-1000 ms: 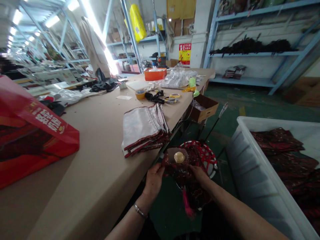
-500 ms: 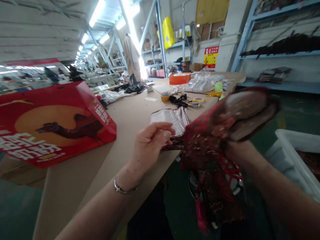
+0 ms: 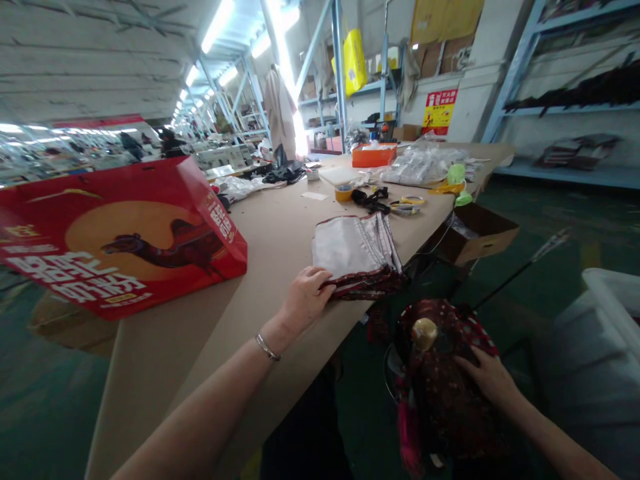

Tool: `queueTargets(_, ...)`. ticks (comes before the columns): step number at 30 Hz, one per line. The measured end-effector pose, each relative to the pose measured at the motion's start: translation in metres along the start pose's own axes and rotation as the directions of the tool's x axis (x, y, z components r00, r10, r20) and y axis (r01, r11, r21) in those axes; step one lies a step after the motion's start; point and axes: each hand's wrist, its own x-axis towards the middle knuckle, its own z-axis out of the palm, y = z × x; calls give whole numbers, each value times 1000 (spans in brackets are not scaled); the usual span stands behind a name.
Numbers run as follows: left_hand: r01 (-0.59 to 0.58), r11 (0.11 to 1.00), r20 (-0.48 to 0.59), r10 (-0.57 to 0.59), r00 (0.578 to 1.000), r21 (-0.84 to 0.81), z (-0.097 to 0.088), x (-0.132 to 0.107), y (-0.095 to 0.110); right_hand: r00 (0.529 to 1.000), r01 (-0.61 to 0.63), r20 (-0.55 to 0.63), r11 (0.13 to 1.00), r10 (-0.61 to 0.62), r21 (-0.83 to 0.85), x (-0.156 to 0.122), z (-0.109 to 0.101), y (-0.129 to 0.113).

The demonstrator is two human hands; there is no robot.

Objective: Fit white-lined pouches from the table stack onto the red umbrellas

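Note:
On the table's near edge lies a stack of folded fabric pieces (image 3: 345, 247), pale lining up, with dark red patterned edges. My left hand (image 3: 306, 293), a silver bangle at its wrist, grips the near left corner of this stack with curled fingers. Below the table edge, to the right, is a heap of dark red patterned fabric (image 3: 445, 393) with a round gold-coloured piece (image 3: 425, 333) on it and a pink tassel (image 3: 409, 427) hanging down. My right hand (image 3: 486, 375) rests on the heap's right side, thumb and fingers apart; some fingertips are hard to make out.
A red camel-print bag (image 3: 150, 240) stands on the left of the table (image 3: 270, 233). Farther back are yellow tape (image 3: 344, 193), yellow-handled snips (image 3: 407, 205), an orange box (image 3: 374, 155) and plastic bags (image 3: 425, 163). A cardboard box (image 3: 480, 233) and white bin (image 3: 590, 347) stand right.
My right hand has lowered the dark red fabric from table height onto the heap. My left hand has come down onto the stack's corner. The view has shifted slightly.

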Motion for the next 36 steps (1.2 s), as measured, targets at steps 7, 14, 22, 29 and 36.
queueTargets(7,-140,972,125,117,985,191,3,25,13,961,260,-134,958,-243,121,17,-29,-85)
queueTargets(14,-202,876,346,43,937,438,-4,40,23,602,798,12,602,-798,-6,32,-34,-257)
queueTargets(22,-82,969,168,43,985,231,-8,42,19,517,840,430,341,-740,-423,63,22,-301)
queueTargets(29,-78,970,201,31,979,232,-5,31,12,504,852,465,334,-728,-403,69,17,-295)
queueTargets(36,-188,928,414,41,910,323,-10,34,16,579,815,310,528,-754,-237,74,15,-281)
